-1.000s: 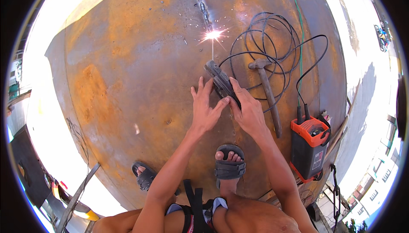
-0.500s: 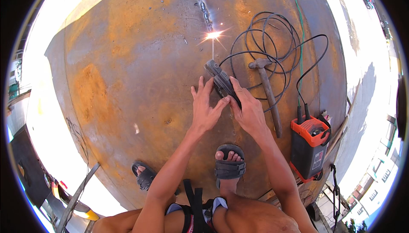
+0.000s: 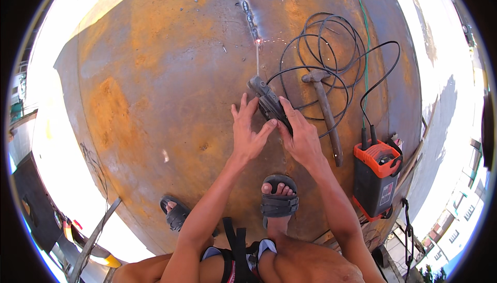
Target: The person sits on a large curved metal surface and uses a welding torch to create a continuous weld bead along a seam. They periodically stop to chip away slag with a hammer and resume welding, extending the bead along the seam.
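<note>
My right hand is wrapped round the rear of a black electrode holder. On its other side, my left hand steadies it between the index finger and thumb, the other fingers spread. A thin welding rod sticks out of the holder's jaws, pointing away from me. Its far end meets the rusty steel plate at a small glowing spot, with a few sparks flying right. From that spot a lumpy weld bead runs to the top of the view.
Right of my hands, a hammer lies among loops of black cable. An orange and black welding machine stands farther right, with a green wire running from it. My sandalled feet rest on the plate. A chain hangs at lower right.
The bright arc flare has shrunk to a small reddish glow with scattered sparks. Holder and rod have shifted very slightly; both hands keep nearly the same place.
</note>
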Demonstrator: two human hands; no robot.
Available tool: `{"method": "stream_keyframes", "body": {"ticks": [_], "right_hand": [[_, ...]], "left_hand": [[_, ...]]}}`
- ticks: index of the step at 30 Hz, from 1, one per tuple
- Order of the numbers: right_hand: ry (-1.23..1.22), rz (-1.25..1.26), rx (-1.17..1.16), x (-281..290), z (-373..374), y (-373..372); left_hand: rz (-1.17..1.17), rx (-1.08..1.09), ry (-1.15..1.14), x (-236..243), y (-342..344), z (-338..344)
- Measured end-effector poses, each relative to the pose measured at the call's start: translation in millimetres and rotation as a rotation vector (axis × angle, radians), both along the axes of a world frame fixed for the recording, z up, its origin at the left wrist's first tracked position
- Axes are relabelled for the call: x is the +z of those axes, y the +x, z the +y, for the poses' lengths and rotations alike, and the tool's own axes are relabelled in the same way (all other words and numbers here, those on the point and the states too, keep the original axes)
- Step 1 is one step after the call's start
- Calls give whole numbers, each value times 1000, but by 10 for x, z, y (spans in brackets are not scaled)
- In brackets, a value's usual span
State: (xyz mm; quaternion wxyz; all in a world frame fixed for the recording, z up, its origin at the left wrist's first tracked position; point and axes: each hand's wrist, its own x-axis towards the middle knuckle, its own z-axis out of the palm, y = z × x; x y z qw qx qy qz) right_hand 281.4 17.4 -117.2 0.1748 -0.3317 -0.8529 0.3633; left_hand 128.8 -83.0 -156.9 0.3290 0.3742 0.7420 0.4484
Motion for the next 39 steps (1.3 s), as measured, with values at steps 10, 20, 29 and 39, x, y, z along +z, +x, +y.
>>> {"method": "stream_keyframes", "body": {"ticks": [10, 20, 29, 39], "right_hand": [[-25, -32, -5, -1, 6, -30], [-16, -8, -17, -6, 16, -60], [-31, -10, -26, 12, 23, -80], [-63, 0, -31, 8, 34, -93]], "left_hand": [[-14, 28, -25, 22, 7, 38], [-40, 47, -45, 41, 6, 61], [-27, 54, -66, 68, -1, 89], [-30, 56, -66, 71, -7, 100]]}}
